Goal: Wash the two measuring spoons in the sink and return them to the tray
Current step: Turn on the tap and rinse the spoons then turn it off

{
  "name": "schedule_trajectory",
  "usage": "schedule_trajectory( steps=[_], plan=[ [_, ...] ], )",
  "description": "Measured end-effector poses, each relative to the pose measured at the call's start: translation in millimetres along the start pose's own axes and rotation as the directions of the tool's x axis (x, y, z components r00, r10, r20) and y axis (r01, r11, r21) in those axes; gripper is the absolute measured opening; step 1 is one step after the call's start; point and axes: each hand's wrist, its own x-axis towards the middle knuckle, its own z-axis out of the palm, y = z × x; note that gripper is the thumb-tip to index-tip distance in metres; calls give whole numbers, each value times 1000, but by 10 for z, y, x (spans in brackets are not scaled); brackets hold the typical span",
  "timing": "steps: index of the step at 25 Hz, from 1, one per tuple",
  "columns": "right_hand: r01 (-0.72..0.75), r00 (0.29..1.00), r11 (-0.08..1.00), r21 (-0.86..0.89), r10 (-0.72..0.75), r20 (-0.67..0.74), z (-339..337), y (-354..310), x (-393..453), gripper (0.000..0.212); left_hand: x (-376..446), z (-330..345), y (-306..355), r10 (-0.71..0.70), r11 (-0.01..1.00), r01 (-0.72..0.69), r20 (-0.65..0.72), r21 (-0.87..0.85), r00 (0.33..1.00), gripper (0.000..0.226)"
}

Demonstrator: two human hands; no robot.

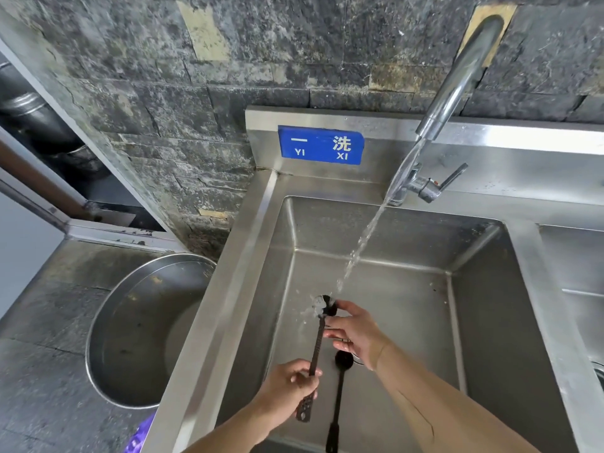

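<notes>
Left hand (289,384) wrapped around the handle of a dark measuring spoon (318,341), holding it up over the steel sink (228,289). Right hand (354,331) pinching and rubbing that spoon's bowl, right where the water stream (369,230) from the chrome faucet (457,80) lands. Splashing a bit there. Second measuring spoon (338,397), black, lying flat on the sink bottom just right of the held one, bowl up near the drain and partly tucked under the right wrist. Blue sign (320,146) reading "YI XI" on the sink's backsplash. Big round metal basin (108,338) sitting on the floor just left of the sink. No tray in view.
</notes>
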Motion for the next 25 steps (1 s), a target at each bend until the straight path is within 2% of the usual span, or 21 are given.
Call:
schedule_trajectory(
  steps=[1,2,3,4,5,6,7,8,12,16,19,22,23,25],
  plan=[
    [-10,1000,999,36,9,23,7,4,4,38,7,2,-54,68,993,-62,-58,97,996,16],
    [-22,998,997,69,18,57,21,12,0,38,16,-3,-117,157,955,-120,-121,273,980,18],
    [-30,996,996,88,22,92,40,24,-5,39,17,-10,-171,254,858,-144,-163,493,953,24],
    [-29,993,994,102,17,114,62,42,-13,41,5,-19,-208,330,711,-123,-174,692,928,31],
    [-22,993,991,130,7,118,88,60,-19,41,-12,-26,-231,366,580,-84,-168,810,915,39],
    [-12,994,986,167,-7,113,111,62,-28,38,-21,-24,-244,376,503,-60,-156,862,913,45],
    [0,994,980,197,-22,111,122,52,-31,34,-23,-19,-241,378,477,-57,-146,877,914,49],
    [6,992,976,216,-33,120,114,30,-29,30,-8,-18,-237,371,489,-62,-143,870,917,50],
    [36,975,979,202,-79,209,39,-126,1,40,86,-79,-127,317,710,-85,-210,699,925,33],
    [104,956,979,174,-147,256,30,-279,4,48,190,-129,0,232,821,-73,-215,566,948,39],
    [179,970,969,169,-203,136,61,-419,-49,41,280,-85,170,265,834,-98,-238,544,934,54],
    [237,971,947,217,-227,-70,16,-651,-86,42,383,41,448,311,815,-170,-171,555,935,50],
    [256,966,932,255,-236,-109,-30,-757,-101,42,406,81,554,310,847,-204,-143,491,940,45],
    [303,952,900,314,-269,-147,-133,-970,-132,45,439,116,745,269,945,-239,-118,225,956,31]
  ],
)
